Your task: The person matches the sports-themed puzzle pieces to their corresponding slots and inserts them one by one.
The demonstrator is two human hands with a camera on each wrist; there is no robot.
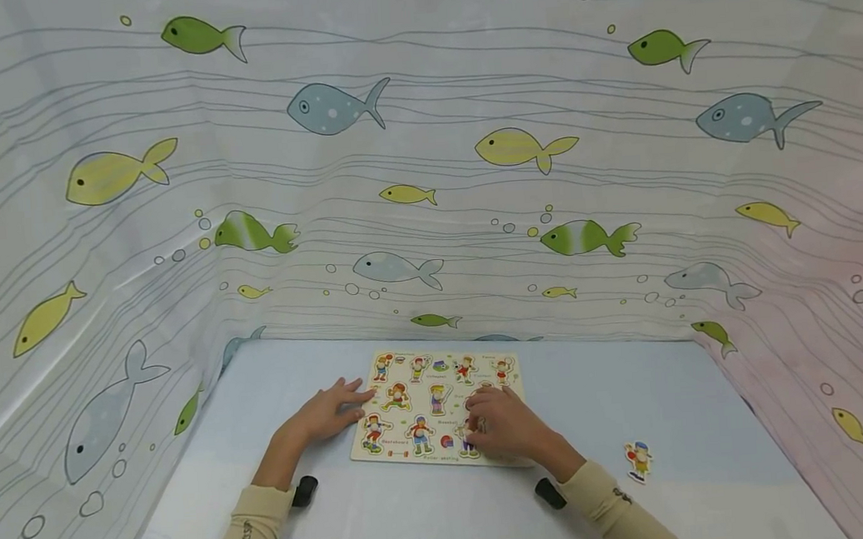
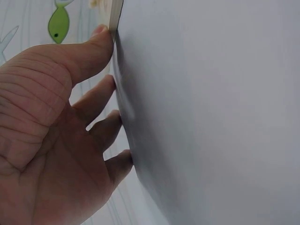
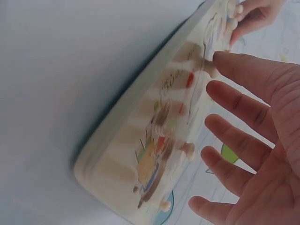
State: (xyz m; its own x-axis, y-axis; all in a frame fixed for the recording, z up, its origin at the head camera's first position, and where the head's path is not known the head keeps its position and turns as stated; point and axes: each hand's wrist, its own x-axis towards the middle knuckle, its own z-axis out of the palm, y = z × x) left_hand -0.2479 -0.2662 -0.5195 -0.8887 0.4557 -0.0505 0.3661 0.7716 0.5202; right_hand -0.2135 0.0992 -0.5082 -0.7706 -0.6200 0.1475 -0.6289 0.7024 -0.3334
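Note:
A wooden knob puzzle board (image 1: 415, 458) lies on the table, with several sports-figure pieces on it, such as a skateboarder piece (image 1: 373, 434) and a roller skater piece (image 1: 420, 435). My left hand (image 1: 332, 410) is at the board's left edge, its thumb touching that edge and its other fingertips resting on the table. Over the board's right part is my right hand (image 1: 510, 423), hiding some pieces. In the right wrist view its fingers are spread; the thumb and forefinger are near a wooden knob (image 3: 211, 69), and whether they touch it is unclear.
A loose figure piece (image 1: 638, 462) with a blue cap and red ball lies on the table to the right of the board. Fish-printed sheeting (image 1: 465, 217) rises behind and at both sides of the pale blue table (image 1: 598, 391).

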